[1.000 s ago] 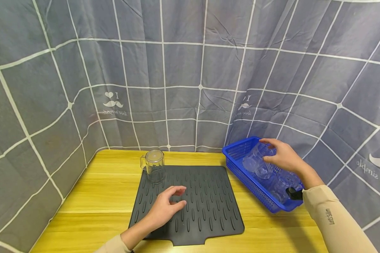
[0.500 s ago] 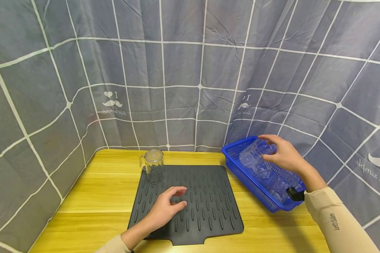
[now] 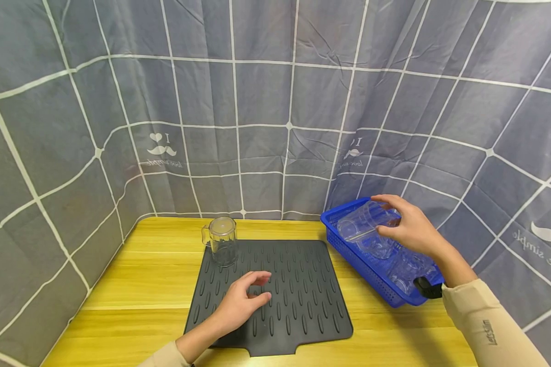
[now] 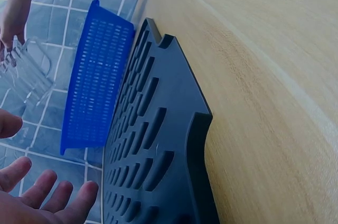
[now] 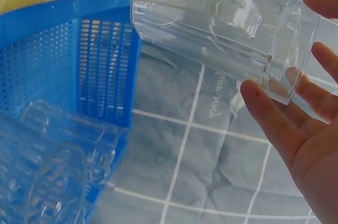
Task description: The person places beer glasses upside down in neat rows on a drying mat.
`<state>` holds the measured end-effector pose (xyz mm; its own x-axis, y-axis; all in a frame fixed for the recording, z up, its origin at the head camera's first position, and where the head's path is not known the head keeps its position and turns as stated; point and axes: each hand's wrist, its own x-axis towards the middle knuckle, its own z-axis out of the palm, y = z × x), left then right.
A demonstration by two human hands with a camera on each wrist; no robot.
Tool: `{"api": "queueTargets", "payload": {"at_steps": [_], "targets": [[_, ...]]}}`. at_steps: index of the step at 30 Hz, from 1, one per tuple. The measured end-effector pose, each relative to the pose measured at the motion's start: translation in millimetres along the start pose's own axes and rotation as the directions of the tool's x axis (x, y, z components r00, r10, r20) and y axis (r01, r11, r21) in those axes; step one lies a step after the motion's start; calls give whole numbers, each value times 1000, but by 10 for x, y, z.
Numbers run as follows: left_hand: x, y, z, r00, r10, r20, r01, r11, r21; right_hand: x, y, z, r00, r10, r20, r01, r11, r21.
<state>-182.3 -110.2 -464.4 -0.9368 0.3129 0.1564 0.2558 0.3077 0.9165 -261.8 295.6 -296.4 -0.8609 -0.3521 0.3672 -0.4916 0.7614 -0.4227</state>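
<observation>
I find the clear, faceted drinking glass (image 3: 360, 224) over the far end of the blue perforated plastic basket (image 3: 362, 270), its long axis running leftward from my right hand (image 3: 410, 227), which grips one end, while my farther, half-open left hand (image 3: 241, 306) holds nothing above the black ridged mat (image 3: 298, 285), and the left-wrist view alone shows a gap between glass and rim.

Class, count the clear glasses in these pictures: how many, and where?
At least 4: one glass on the black mat, another glass in the right hand, and two glasses in the blue basket, where more may be hidden.
</observation>
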Motion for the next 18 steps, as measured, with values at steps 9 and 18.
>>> {"api": "queueTargets", "payload": {"at_steps": [9,18], "targets": [[3,1,1,1000,-12,12,12,1000,-16,-79,-81,57,1000,-14,5,13,989,146],[10,4,9,1000,-2,7,2,1000,9,-179,-64,197,1000,-19,22,12,960,278]]}}
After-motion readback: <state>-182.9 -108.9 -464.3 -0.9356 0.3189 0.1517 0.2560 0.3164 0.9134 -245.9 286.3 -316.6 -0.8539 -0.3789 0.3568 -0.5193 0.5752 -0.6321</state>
